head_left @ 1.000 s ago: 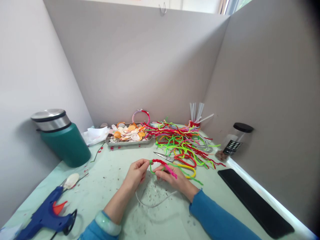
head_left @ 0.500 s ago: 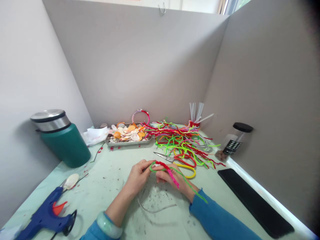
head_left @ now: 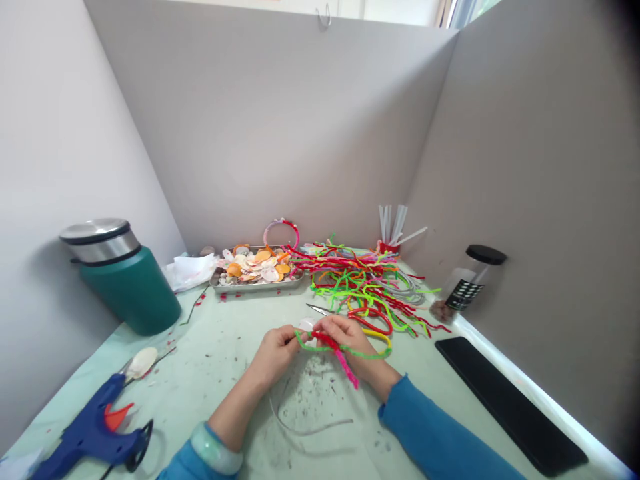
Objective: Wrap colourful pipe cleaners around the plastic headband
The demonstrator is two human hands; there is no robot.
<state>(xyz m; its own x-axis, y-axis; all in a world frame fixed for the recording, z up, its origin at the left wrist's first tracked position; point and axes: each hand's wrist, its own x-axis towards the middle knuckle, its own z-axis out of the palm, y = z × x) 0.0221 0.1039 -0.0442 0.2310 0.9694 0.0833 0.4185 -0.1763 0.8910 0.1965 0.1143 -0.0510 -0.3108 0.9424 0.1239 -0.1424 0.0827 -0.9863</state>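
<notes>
Fuzzy red and pink pipe cleaner (head_left: 346, 365) is wound along a piece held between my hands near the middle of the table. My left hand (head_left: 278, 351) pinches its left end, where a green pipe cleaner (head_left: 370, 355) begins and trails loosely across to the right. Fingers of my right hand (head_left: 350, 339) close on the red part. A thin pale wire (head_left: 310, 430) curves down below my left hand. Just behind my right hand lie scissors (head_left: 370, 320) with red and yellow handles, partly covered by it.
Behind are a metal tray (head_left: 257, 288) of shells, a pile of pipe cleaners (head_left: 370, 280) and a pink-red ring (head_left: 299, 233). At left stand a green bottle (head_left: 133, 290) and a blue glue gun (head_left: 90, 427). A jar (head_left: 467, 287) and black slab (head_left: 505, 400) are at right.
The loose green tail has swung up and now curves to the right. My right hand has shifted up slightly, with its fingers over the red part, and the pink end hangs a little lower.
</notes>
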